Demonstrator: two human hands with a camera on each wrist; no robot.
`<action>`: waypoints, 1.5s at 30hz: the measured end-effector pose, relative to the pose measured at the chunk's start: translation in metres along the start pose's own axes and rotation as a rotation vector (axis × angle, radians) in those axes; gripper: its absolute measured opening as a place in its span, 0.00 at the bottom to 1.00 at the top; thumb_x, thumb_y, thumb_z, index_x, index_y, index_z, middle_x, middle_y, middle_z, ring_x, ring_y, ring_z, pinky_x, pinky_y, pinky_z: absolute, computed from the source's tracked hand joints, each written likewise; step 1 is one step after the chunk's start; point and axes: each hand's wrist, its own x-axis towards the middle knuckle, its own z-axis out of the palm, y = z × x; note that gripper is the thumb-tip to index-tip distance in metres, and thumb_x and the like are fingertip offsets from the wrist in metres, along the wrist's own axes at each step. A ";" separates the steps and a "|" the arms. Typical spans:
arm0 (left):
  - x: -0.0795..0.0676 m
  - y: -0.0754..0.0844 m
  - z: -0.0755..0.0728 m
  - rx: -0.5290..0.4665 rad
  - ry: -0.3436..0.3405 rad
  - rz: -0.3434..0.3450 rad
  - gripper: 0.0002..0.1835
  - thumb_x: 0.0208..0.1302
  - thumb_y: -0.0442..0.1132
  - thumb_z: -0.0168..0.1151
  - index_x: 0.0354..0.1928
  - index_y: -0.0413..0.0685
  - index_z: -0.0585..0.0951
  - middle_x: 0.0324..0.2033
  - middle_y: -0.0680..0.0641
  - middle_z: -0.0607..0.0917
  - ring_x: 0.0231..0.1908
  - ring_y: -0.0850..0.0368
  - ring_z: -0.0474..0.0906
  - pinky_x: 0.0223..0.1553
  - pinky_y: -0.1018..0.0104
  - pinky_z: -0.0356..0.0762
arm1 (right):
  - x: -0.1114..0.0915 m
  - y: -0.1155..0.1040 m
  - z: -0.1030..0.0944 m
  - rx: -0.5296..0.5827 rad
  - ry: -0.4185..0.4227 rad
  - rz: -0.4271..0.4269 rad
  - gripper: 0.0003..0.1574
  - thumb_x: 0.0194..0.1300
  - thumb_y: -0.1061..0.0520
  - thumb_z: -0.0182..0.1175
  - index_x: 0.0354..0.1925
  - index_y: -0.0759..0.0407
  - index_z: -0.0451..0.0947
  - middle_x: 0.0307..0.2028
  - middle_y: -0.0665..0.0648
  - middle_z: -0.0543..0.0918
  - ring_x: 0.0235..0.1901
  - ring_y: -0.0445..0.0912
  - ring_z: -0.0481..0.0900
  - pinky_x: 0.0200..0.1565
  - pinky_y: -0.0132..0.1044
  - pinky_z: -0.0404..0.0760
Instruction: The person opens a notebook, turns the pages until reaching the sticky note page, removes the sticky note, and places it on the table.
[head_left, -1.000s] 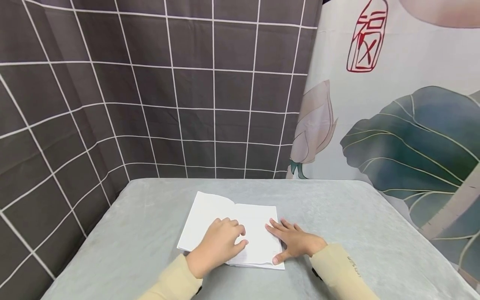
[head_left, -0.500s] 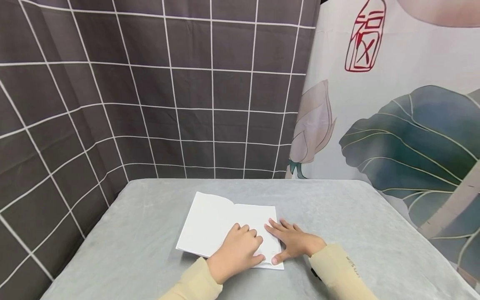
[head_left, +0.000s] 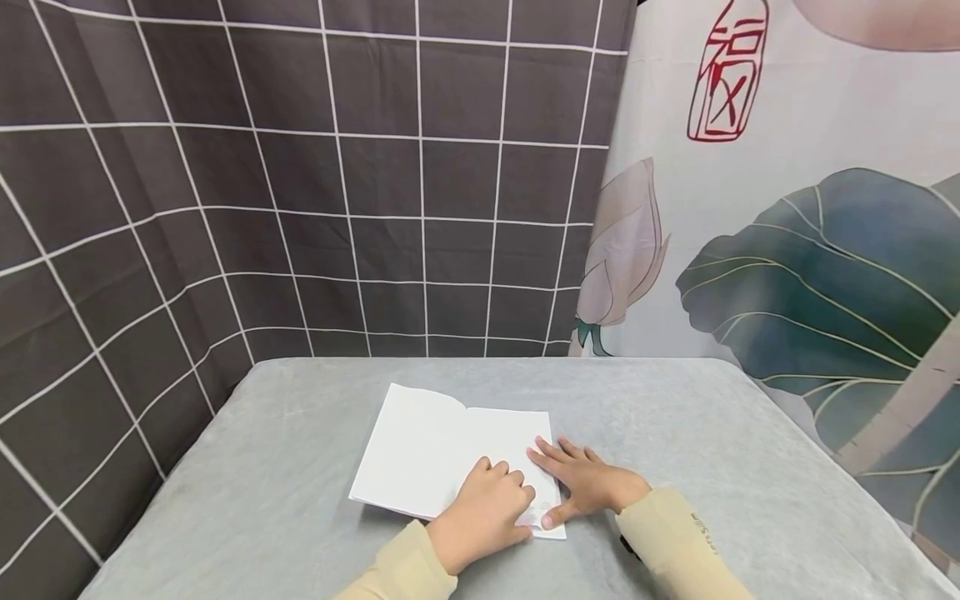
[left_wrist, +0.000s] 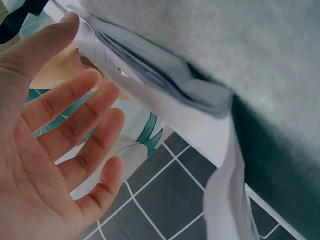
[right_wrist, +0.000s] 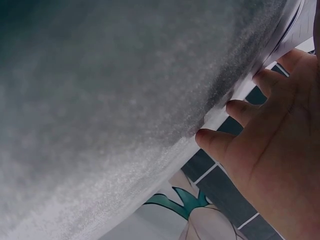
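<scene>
An open book with blank-looking white pages lies on the grey cloth. Over the lower part of its right-hand page is my left hand, its fingers loosely bent and holding nothing. In the left wrist view, the left thumb is close to the edge of the page stack; whether it touches is unclear. My right hand rests on the page's right edge with fingers spread, some tips on paper. The right wrist view shows its fingers at the cloth and paper.
A grey cloth covers the table. Behind it hangs a dark curtain with a white grid. To the right is a pale curtain printed with lotus and leaves. Grey cloth extends on either side of the book.
My left hand has slid right and toward me across the page, coming close to the right thumb. The right hand has stayed at the page edge.
</scene>
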 end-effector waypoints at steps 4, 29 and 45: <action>0.000 -0.001 0.003 -0.015 -0.006 -0.004 0.19 0.46 0.60 0.71 0.38 0.62 0.85 0.33 0.59 0.84 0.32 0.63 0.75 0.34 0.66 0.66 | 0.000 -0.002 -0.001 -0.001 -0.006 -0.007 0.65 0.45 0.33 0.70 0.73 0.55 0.54 0.74 0.60 0.54 0.72 0.67 0.47 0.65 0.69 0.49; -0.002 0.001 0.006 0.007 0.046 0.086 0.07 0.53 0.50 0.69 0.34 0.61 0.86 0.30 0.60 0.85 0.29 0.65 0.75 0.35 0.68 0.69 | 0.000 -0.002 -0.003 -0.004 -0.025 0.004 0.67 0.44 0.31 0.69 0.74 0.55 0.52 0.75 0.59 0.51 0.73 0.66 0.45 0.66 0.68 0.48; -0.007 -0.005 0.005 0.151 0.210 0.138 0.03 0.53 0.48 0.68 0.29 0.62 0.85 0.25 0.60 0.83 0.24 0.65 0.71 0.29 0.71 0.64 | -0.003 0.000 -0.003 -0.003 0.005 0.014 0.74 0.44 0.29 0.67 0.72 0.70 0.47 0.73 0.68 0.51 0.72 0.67 0.46 0.65 0.68 0.50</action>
